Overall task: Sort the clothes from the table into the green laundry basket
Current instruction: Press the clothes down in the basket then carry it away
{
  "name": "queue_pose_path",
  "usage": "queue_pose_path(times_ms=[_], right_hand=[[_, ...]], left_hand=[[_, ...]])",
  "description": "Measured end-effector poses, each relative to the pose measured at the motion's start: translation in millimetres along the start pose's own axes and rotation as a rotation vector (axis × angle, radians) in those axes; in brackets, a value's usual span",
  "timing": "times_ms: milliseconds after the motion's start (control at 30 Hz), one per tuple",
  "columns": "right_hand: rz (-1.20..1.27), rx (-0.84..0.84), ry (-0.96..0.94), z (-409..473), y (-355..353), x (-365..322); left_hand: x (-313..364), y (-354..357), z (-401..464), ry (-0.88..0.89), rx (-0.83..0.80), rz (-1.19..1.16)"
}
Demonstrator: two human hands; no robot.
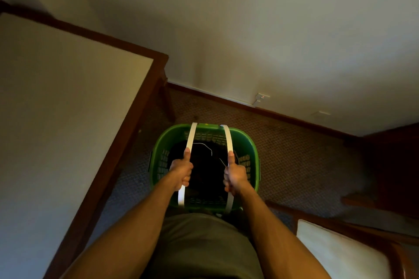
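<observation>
The green laundry basket [246, 142] is in front of me over the carpet, just right of the table. Dark clothes [207, 165] with a thin white cord lie inside it. Two white strap handles arch over the basket. My left hand [181, 171] grips the left white handle [190, 140], thumb lying along the strap. My right hand [234, 175] grips the right white handle [227, 140] the same way.
A table [68, 102] with a pale top and dark wooden frame fills the left side. A wooden chair with a white cushion [340, 253] stands at the lower right. Patterned brown carpet [294, 154] runs to a wall with a skirting board and a wall socket [261, 97].
</observation>
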State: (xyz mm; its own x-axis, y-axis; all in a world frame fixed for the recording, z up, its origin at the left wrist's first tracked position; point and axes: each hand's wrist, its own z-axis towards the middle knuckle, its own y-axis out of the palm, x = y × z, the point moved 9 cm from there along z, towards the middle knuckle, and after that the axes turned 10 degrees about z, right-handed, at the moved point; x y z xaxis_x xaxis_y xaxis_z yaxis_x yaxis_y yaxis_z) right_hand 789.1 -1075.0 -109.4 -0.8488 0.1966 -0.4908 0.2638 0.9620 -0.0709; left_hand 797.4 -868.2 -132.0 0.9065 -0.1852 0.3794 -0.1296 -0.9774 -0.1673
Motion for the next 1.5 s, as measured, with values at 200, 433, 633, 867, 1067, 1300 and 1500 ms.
queue_pose_path(times_ms=[200,433,633,867,1067,1300,1500], right_hand=[[-0.136,-0.133,0.050,-3.3,-2.4,29.5],[-0.317,-0.335,0.018,-8.8,-17.0,28.8],[-0.586,-0.394,-0.003,-26.8,16.9,40.1],[-0.908,-0.535,-0.042,-73.1,71.0,108.6],[-1.144,-0.669,-0.142,-133.4,84.5,193.5],[-1.363,-0.814,-0.220,-205.3,95.5,312.1],[-1.461,-0.891,-0.226,-256.4,102.2,419.2]], left_hand=[[-68.3,0.6,-31.4,-0.048,0.032,-0.192],[-104.5,24.4,-72.4,-0.062,0.173,-0.443],[-168.1,32.6,-92.3,-0.161,0.206,-0.630],[-277.1,35.4,-150.3,-0.146,0.371,-1.006],[-385.2,66.3,-206.3,-0.105,0.516,-1.269],[-510.2,105.7,-263.5,-0.117,0.559,-1.522],[-599.3,114.9,-307.2,-0.169,0.666,-1.715]])
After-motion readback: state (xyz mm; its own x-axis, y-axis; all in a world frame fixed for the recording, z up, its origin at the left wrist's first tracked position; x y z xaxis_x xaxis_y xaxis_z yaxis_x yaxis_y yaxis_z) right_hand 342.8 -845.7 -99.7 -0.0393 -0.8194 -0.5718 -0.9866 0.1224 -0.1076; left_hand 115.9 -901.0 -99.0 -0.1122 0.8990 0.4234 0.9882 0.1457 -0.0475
